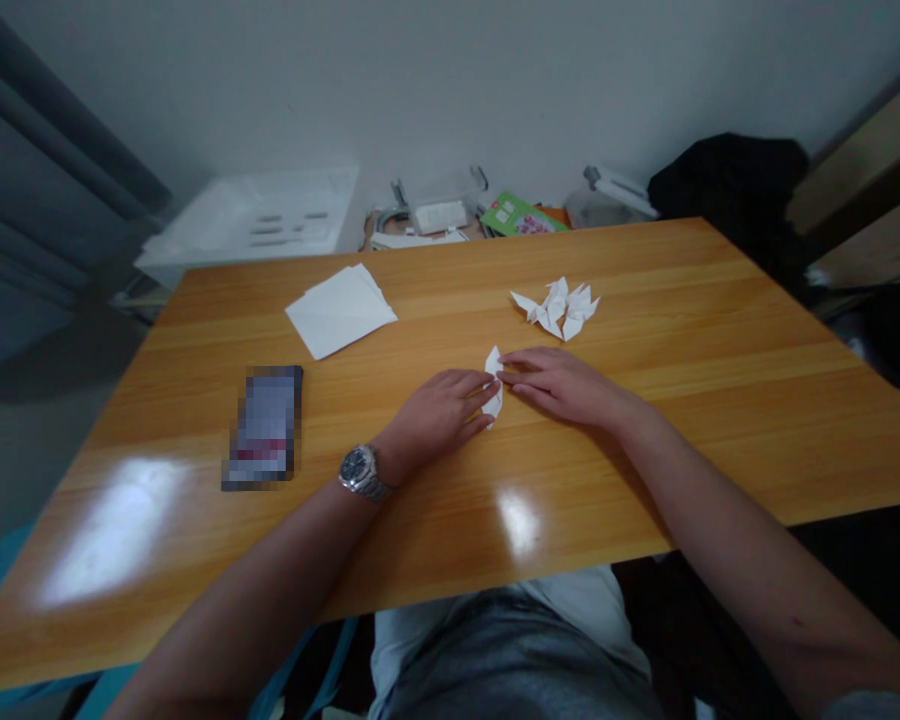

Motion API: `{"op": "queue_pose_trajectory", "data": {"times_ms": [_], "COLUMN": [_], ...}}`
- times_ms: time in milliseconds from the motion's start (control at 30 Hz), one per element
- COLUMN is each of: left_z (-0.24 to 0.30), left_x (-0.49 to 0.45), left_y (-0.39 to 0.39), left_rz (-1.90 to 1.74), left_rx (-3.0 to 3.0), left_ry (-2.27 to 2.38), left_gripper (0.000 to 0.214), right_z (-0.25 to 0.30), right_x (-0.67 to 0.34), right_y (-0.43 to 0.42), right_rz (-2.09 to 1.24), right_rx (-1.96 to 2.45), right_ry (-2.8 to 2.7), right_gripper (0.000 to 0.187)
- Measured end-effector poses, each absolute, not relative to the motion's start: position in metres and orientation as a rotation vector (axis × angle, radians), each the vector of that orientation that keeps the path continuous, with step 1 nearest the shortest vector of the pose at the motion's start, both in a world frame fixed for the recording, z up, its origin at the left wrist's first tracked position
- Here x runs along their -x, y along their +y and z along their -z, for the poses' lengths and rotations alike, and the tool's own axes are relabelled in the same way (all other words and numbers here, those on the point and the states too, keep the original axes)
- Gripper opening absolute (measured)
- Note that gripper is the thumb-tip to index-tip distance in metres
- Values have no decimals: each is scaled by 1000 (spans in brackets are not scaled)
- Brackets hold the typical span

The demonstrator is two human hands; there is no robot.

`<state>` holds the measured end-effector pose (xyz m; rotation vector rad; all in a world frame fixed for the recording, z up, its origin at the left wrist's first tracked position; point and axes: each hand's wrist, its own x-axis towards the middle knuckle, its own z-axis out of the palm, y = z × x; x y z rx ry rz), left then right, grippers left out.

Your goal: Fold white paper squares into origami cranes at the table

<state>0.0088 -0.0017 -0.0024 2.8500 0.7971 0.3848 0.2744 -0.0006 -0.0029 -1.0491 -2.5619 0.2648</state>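
A small folded piece of white paper (493, 400), narrow and pointed at both ends, lies on the wooden table between my hands. My left hand (439, 412) comes from the left, its fingers spread and their tips resting over the paper's left edge and middle. From the other side, my right hand (559, 384) reaches in with fingers stretched out, the tips touching the paper's upper right part. Both hands lie low and fairly flat, pressing rather than gripping. Beyond my right hand sits a cluster of folded white paper figures (562, 308) with pointed tips.
White paper sheets (341, 312) are stacked at the back left of the table (720, 400). A phone-like dark-edged device (264, 428), blurred out, lies left of my watch (358, 468). Past the far edge stand a white plastic tub (255, 215) and a green booklet (521, 215).
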Motion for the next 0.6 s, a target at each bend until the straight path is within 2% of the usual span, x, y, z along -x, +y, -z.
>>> {"op": "queue_pose_trajectory", "data": {"times_ms": [600], "left_z": [-10], "left_x": [-3], "left_y": [1], "left_rz": [-225], "left_rx": [-2908], "left_ry": [698], "left_gripper": [45], "right_z": [8], "right_x": [-275], "right_y": [0], "right_rz": [-320], "right_rx": [1098], "right_ry": [-2501], "right_gripper": [33]}}
